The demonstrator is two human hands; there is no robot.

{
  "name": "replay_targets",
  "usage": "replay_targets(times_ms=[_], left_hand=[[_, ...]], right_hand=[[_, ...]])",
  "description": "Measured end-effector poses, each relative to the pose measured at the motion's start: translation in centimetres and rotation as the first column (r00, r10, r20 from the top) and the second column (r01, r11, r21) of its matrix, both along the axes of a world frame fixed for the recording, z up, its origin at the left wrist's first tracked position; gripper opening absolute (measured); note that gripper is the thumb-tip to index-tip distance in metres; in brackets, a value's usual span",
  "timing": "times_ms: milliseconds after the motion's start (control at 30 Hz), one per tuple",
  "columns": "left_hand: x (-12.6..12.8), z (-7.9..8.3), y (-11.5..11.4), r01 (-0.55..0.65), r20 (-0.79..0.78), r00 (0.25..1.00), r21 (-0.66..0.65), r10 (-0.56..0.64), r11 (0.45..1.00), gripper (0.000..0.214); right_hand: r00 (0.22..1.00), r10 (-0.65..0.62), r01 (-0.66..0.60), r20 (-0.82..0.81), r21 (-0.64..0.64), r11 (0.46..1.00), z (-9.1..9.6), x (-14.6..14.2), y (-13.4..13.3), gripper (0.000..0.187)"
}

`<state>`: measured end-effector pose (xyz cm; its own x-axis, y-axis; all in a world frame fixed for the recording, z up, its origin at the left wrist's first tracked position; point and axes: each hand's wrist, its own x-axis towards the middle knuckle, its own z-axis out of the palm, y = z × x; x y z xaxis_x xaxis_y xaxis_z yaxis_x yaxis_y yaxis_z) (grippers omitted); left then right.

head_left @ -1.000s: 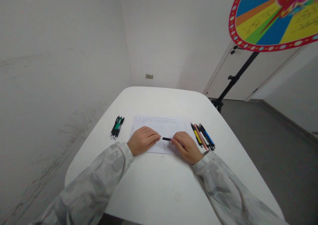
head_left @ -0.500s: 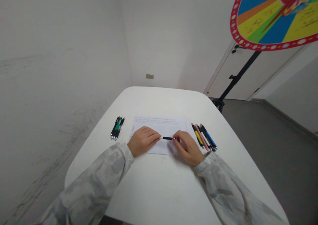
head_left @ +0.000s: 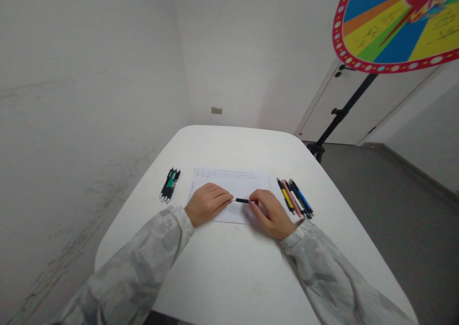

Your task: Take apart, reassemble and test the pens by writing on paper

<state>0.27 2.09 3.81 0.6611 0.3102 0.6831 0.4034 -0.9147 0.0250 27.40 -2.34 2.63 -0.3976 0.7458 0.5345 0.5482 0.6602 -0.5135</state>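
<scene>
Between my two hands a black and white pen [head_left: 242, 200] lies almost level above a sheet of paper [head_left: 229, 215]. The fingers of my left hand [head_left: 209, 204] are closed on its white end. At the black end, the thumb and fingertips of my right hand [head_left: 271, 213] pinch the tip, which they partly cover. Lines of writing run along the top of the paper, and both hands hide some of the sheet.
Several black pens, some with green, form a group [head_left: 169, 185] on the left of the white table [head_left: 233, 145]. Right of the paper lies a row of several coloured pens [head_left: 296, 198]. A colourful prize wheel [head_left: 390, 23] stands beyond the table on a black stand.
</scene>
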Motion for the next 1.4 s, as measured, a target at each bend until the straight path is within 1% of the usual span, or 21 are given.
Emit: replay_targets(times_ms=[100, 133, 167, 267, 333, 367, 500, 533, 700, 767, 867, 1000, 1067, 1200, 1400], left_hand=[[0.03, 0.0, 0.0, 0.004, -0.005, 1.0, -0.005, -0.004, 1.0, 0.014], [0.05, -0.01, -0.01, 0.005, -0.006, 1.0, -0.007, -0.005, 1.0, 0.014], [0.05, -0.02, -0.01, 0.005, -0.005, 1.0, -0.009, -0.005, 1.0, 0.014], [0.06, -0.08, 0.0, -0.003, 0.0, 1.0, -0.01, 0.003, 1.0, 0.014], [0.06, -0.12, 0.02, -0.007, 0.001, 1.0, -0.012, 0.007, 1.0, 0.014], [0.06, -0.14, 0.03, -0.007, 0.003, 1.0, -0.011, 0.007, 1.0, 0.014], [0.09, -0.22, 0.05, 0.008, 0.002, 1.0, -0.009, -0.008, 1.0, 0.012], [0.09, -0.24, 0.05, 0.01, 0.001, 1.0, -0.01, -0.01, 1.0, 0.013], [0.14, -0.23, -0.01, -0.004, -0.006, 1.0, -0.017, 0.004, 1.0, 0.015], [0.17, -0.21, -0.03, -0.003, -0.007, 1.0, -0.015, 0.003, 1.0, 0.016], [0.21, -0.18, -0.03, 0.01, 0.004, 1.0, 0.001, -0.01, 1.0, 0.015], [0.22, -0.18, -0.02, 0.015, 0.013, 1.0, 0.018, -0.016, 1.0, 0.014], [0.26, -0.18, -0.04, 0.015, 0.017, 1.0, 0.018, -0.015, 1.0, 0.013], [0.38, -0.19, -0.09, 0.021, 0.028, 0.999, 0.019, -0.022, 1.0, 0.012], [0.26, -0.07, -0.16, 0.034, 0.025, 0.999, 0.015, -0.035, 0.999, 0.013]], right_hand=[[0.999, 0.014, -0.015, 0.051, 0.014, 1.0, -0.17, 0.02, 0.25, 0.031], [0.998, 0.012, -0.012, 0.055, 0.014, 1.0, -0.18, 0.03, 0.26, 0.033], [0.999, 0.005, -0.006, 0.047, 0.01, 1.0, -0.15, 0.04, 0.22, 0.031], [1.0, -0.026, 0.026, -0.015, -0.01, 1.0, 0.09, 0.02, -0.07, 0.015], [0.999, -0.034, 0.034, -0.032, -0.014, 0.999, 0.18, -0.03, -0.16, 0.011], [0.999, -0.029, 0.029, -0.022, -0.01, 1.0, 0.16, -0.05, -0.12, 0.013], [0.999, 0.003, -0.003, 0.053, 0.011, 1.0, -0.08, 0.01, 0.22, 0.031], [0.998, 0.004, -0.005, 0.056, 0.013, 1.0, -0.11, 0.04, 0.26, 0.032], [1.0, -0.001, 0.001, 0.0, 0.009, 1.0, 0.02, 0.04, 0.07, 0.012], [1.0, 0.018, -0.019, 0.016, 0.019, 1.0, -0.05, -0.03, 0.12, 0.015], [0.998, 0.042, -0.044, 0.054, 0.035, 0.998, -0.38, -0.04, 0.42, 0.026], [0.997, 0.042, -0.044, 0.069, 0.03, 0.999, -0.68, 0.09, 0.66, 0.035], [0.998, 0.041, -0.042, 0.053, 0.02, 0.999, -0.59, 0.11, 0.55, 0.033], [0.999, 0.026, -0.026, 0.026, -0.006, 1.0, -0.33, -0.01, 0.23, 0.02], [0.995, 0.045, -0.046, 0.09, 0.011, 0.999, -0.36, 0.04, 0.39, 0.028]])
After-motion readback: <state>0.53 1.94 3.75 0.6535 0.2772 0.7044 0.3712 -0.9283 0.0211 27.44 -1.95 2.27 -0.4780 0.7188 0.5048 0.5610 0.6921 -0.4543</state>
